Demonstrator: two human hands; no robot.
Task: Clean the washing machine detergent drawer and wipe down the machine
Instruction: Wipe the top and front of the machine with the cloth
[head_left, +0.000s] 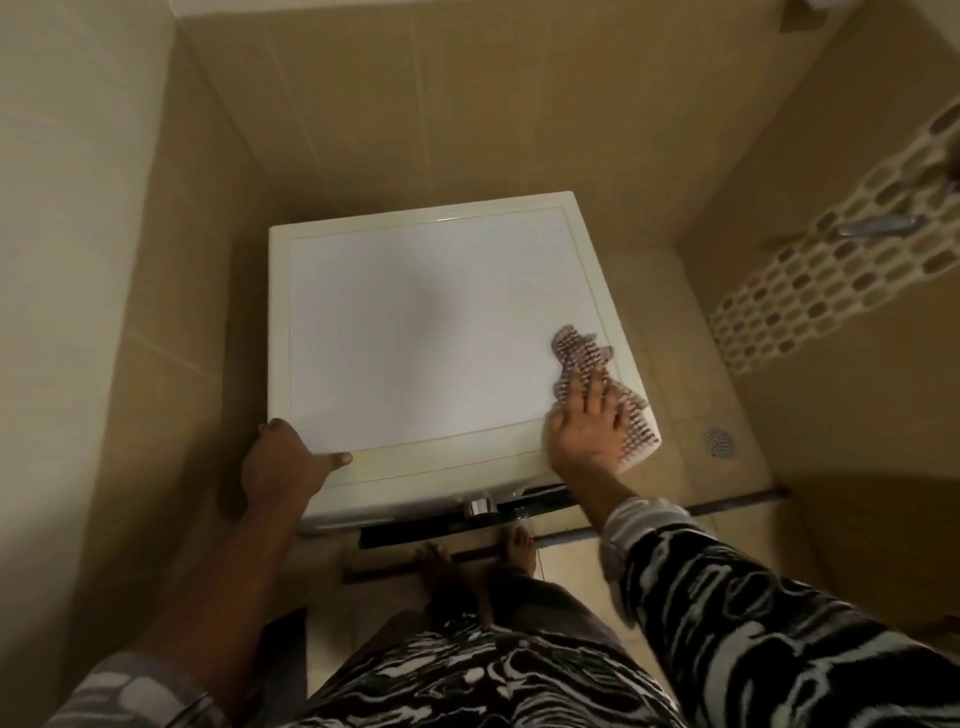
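Overhead, a person is leaning over a white washing machine (431, 332) that is standing in the corner of a beige-tiled room. The right hand (587, 431) is pressing a checked cloth (576, 353) flat against the machine's top near its front right corner, fingers spread and straight. Part of the cloth is hanging over the right edge. The left hand (280, 462) is holding the front left corner, with the thumb lying along the top's front edge and the fingers curling over the side. A black-and-white patterned sleeve (727, 597) is covering the right arm. A chrome knob (478, 505) is showing on the front panel just under the top, and bare feet (521, 545) are standing on the floor before it. A round floor drain (719, 441) is sitting to the machine's right, below a mosaic tile band (831, 291) running across the wall.
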